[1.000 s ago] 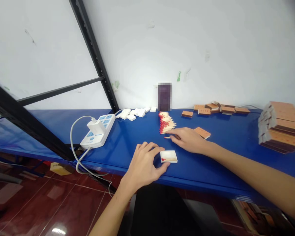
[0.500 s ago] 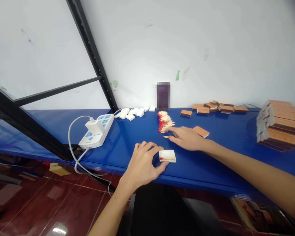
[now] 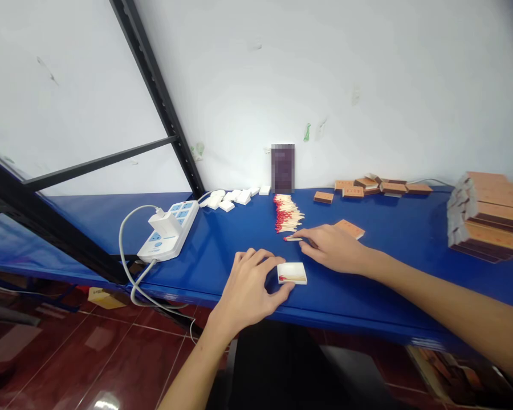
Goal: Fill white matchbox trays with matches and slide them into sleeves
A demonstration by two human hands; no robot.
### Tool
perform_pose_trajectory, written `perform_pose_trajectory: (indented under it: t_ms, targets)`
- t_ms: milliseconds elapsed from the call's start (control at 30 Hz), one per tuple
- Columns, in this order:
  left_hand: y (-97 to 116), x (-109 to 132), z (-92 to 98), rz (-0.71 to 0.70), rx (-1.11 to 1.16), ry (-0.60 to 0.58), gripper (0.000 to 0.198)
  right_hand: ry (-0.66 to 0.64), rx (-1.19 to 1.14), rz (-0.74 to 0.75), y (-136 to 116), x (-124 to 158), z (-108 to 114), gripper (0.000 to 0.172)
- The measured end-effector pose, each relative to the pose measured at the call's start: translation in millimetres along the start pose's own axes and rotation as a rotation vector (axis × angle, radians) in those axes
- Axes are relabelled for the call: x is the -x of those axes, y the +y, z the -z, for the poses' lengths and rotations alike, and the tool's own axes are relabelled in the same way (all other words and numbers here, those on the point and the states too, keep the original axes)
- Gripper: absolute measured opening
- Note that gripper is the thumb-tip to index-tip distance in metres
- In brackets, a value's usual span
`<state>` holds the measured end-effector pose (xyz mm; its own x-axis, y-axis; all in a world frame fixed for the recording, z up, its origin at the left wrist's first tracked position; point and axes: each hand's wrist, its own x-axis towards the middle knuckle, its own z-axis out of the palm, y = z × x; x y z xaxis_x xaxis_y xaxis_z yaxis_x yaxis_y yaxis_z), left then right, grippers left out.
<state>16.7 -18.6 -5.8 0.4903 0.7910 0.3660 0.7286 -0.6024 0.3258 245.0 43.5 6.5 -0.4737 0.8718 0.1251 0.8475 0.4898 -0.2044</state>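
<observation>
A small white matchbox tray (image 3: 298,268) lies on the blue tabletop, with a few red-headed matches (image 3: 287,278) along its near side. My left hand (image 3: 250,287) grips this tray at its left end between thumb and forefinger. Just beyond it, my right hand (image 3: 325,246) pinches matches (image 3: 292,238) by their pale ends, their red heads pointing left; how many is hard to tell. Behind those fingers a dense pile of matches (image 3: 287,213) is spread in a column, heads to the left. An orange matchbox sleeve (image 3: 350,229) lies flat behind my right hand.
Several white trays (image 3: 235,197) lie at the back left, near a white power strip (image 3: 171,233) with a looping cable. Orange matchboxes (image 3: 367,187) lie along the wall; a larger stack (image 3: 487,219) stands far right. A black shelf post (image 3: 162,102) rises at left.
My right hand has drawn back slightly from the pile towards me, and its pinched matches now lie apart from it. My left hand keeps its hold on the tray.
</observation>
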Motion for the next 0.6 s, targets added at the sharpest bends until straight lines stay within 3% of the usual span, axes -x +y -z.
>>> perform_pose_trajectory:
  t_ms: [600]
  targets:
    - [-0.1, -0.8, 0.4, -0.007, -0.007, -0.004, 0.029, 0.016, 0.026, 0.03, -6.1, -3.0, 1.3, 0.042]
